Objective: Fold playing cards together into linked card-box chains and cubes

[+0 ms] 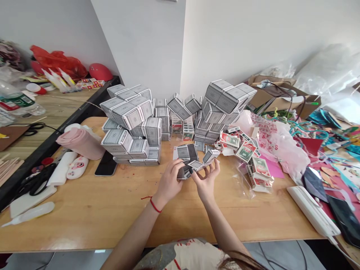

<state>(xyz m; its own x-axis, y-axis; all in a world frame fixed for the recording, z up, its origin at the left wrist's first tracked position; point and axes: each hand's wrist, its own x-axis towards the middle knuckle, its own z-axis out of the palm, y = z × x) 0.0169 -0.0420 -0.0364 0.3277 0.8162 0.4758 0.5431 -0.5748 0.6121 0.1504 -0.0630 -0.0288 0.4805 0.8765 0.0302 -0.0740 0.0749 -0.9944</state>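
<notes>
Between my hands is a partly joined box shape of folded grey-patterned playing cards (189, 152), its inside facing up. My left hand (170, 182) grips its left near side, a red cord on the wrist. My right hand (206, 182) pinches a bent-up playing card (210, 155) at the right end, thumb on the near flap. Just beyond stand stacks of closed card boxes: a tall left stack (135, 112), a right stack (225, 99), and a lower middle group (181, 107). Fingers hide some of the folds.
Red and green card packets (247, 152) lie loose on the right, beside a crumpled plastic bag (270, 142). On the left are a black phone (105, 165), a pink roll (80, 142) and scissors (42, 180). A white power strip (312, 210) lies near the right front edge.
</notes>
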